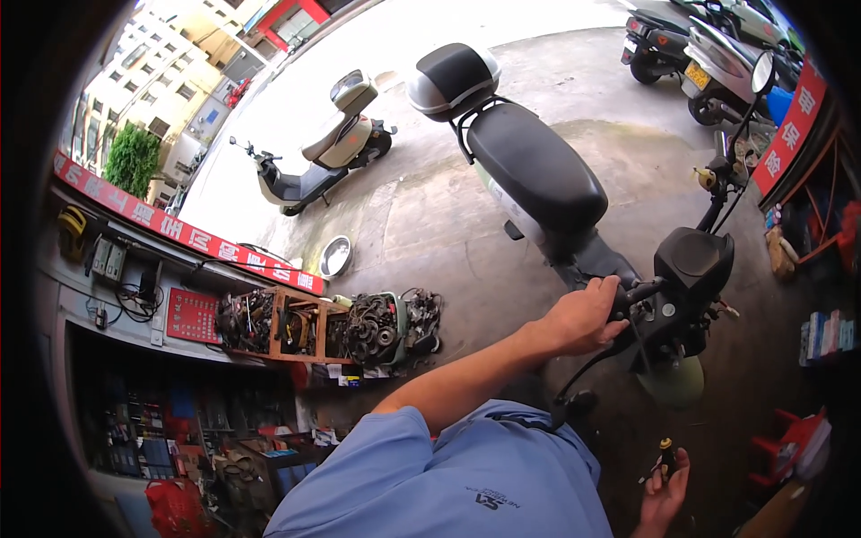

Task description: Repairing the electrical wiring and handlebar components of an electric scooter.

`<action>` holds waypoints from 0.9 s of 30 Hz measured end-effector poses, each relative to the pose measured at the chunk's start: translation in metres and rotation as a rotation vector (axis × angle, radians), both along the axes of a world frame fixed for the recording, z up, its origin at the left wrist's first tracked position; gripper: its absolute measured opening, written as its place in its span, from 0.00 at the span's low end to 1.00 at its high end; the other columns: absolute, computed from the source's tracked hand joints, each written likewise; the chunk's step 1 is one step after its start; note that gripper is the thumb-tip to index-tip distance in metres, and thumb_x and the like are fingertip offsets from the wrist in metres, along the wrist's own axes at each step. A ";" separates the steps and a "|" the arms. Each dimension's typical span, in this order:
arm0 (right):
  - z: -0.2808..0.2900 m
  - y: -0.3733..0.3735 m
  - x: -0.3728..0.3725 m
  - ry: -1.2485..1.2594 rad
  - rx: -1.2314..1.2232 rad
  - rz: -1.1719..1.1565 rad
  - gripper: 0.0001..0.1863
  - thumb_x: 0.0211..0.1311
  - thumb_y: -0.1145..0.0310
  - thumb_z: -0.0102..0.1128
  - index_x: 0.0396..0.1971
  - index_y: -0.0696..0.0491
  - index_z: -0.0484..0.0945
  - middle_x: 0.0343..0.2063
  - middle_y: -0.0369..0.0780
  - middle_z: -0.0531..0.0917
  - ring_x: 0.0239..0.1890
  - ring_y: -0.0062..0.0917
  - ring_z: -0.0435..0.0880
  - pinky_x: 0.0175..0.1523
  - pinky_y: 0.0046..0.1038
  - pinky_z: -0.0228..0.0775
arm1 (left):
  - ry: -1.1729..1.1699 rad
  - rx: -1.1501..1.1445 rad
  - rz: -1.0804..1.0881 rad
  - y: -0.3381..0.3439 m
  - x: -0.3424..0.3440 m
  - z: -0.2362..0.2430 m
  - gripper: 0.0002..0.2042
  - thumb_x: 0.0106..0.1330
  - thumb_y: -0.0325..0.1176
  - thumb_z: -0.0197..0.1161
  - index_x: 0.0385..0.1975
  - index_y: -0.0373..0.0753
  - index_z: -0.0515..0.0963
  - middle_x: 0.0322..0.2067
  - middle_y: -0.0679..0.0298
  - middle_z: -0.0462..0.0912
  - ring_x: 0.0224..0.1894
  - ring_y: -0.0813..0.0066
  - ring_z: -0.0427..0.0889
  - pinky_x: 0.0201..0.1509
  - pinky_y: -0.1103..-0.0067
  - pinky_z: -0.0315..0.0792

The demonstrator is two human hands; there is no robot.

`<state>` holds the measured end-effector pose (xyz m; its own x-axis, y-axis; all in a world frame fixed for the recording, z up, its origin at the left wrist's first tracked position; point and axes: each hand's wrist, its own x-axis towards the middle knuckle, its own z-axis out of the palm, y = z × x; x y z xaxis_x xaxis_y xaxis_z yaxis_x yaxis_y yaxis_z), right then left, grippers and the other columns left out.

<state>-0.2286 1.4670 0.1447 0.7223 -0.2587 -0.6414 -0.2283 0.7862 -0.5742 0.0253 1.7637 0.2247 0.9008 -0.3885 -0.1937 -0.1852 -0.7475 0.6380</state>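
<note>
The person's left hand (583,316) is wrapping its fingers shut around the scooter's handlebar grip (628,294), seemingly steadying the parked black scooter (538,170), while the right hand (664,489), low by the floor, is loosely curling around a small yellow-and-black screwdriver (666,454), keeping it ready.

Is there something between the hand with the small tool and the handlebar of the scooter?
Nothing visible blocks it. The right hand holds a small dark tool low down, apart from the scooter. Only open floor shows between it and the handlebar, whose grip the left hand holds.
</note>
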 end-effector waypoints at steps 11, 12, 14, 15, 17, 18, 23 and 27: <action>0.000 -0.004 -0.003 0.151 -0.057 0.081 0.16 0.72 0.60 0.43 0.50 0.55 0.69 0.33 0.43 0.78 0.13 0.13 0.62 0.18 0.15 0.52 | -0.105 -0.006 -0.017 -0.002 0.001 -0.012 0.30 0.63 0.43 0.59 0.57 0.30 0.58 0.49 0.40 0.69 0.50 0.41 0.72 0.53 0.62 0.68; -0.001 -0.003 -0.001 -0.011 0.041 0.085 0.18 0.72 0.57 0.41 0.49 0.55 0.70 0.30 0.45 0.78 0.13 0.13 0.63 0.18 0.15 0.52 | -0.100 -0.013 -0.020 -0.003 0.002 -0.014 0.30 0.62 0.43 0.60 0.57 0.30 0.58 0.49 0.39 0.69 0.48 0.40 0.73 0.52 0.60 0.69; 0.001 -0.002 -0.001 -0.039 -0.042 0.034 0.17 0.71 0.59 0.42 0.49 0.55 0.70 0.33 0.45 0.78 0.13 0.14 0.63 0.18 0.15 0.52 | -0.076 -0.024 -0.013 -0.004 0.003 -0.016 0.30 0.62 0.43 0.60 0.56 0.30 0.59 0.48 0.38 0.70 0.47 0.39 0.74 0.51 0.59 0.69; 0.002 -0.004 -0.002 -0.078 -0.098 0.018 0.16 0.71 0.60 0.43 0.49 0.55 0.70 0.35 0.44 0.78 0.13 0.14 0.63 0.18 0.16 0.52 | -0.143 -0.040 -0.040 -0.005 0.004 -0.017 0.29 0.61 0.42 0.61 0.55 0.30 0.59 0.48 0.38 0.71 0.47 0.39 0.74 0.50 0.59 0.69; 0.004 -0.008 0.000 0.016 -0.067 0.075 0.14 0.70 0.64 0.45 0.49 0.55 0.70 0.41 0.41 0.77 0.13 0.14 0.63 0.19 0.16 0.52 | -0.125 -0.031 -0.047 -0.008 0.004 -0.016 0.29 0.61 0.42 0.61 0.55 0.30 0.60 0.47 0.39 0.71 0.48 0.40 0.74 0.50 0.60 0.69; 0.006 -0.009 -0.001 0.143 -0.023 0.125 0.13 0.68 0.68 0.47 0.49 0.56 0.70 0.46 0.38 0.75 0.13 0.14 0.63 0.19 0.16 0.53 | -0.103 -0.037 -0.072 -0.009 0.003 -0.016 0.29 0.61 0.42 0.61 0.55 0.30 0.60 0.47 0.39 0.71 0.48 0.40 0.74 0.50 0.60 0.69; 0.008 -0.008 -0.004 -0.093 -0.121 0.079 0.14 0.70 0.65 0.46 0.49 0.57 0.70 0.36 0.39 0.79 0.13 0.14 0.63 0.19 0.16 0.52 | -0.062 -0.029 -0.021 -0.012 0.002 -0.013 0.29 0.63 0.39 0.61 0.59 0.34 0.57 0.46 0.39 0.72 0.48 0.44 0.74 0.53 0.65 0.67; 0.009 -0.009 -0.004 -0.028 -0.004 0.146 0.15 0.71 0.62 0.45 0.48 0.57 0.70 0.32 0.40 0.79 0.14 0.13 0.63 0.19 0.16 0.52 | -0.094 -0.031 -0.021 -0.014 0.001 -0.012 0.28 0.63 0.38 0.61 0.58 0.34 0.58 0.44 0.40 0.74 0.47 0.45 0.75 0.51 0.66 0.68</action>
<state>-0.2324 1.4584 0.1532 0.7700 -0.1522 -0.6197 -0.3238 0.7436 -0.5850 0.0265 1.7498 0.2130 0.9059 -0.4123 -0.0962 -0.2612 -0.7230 0.6395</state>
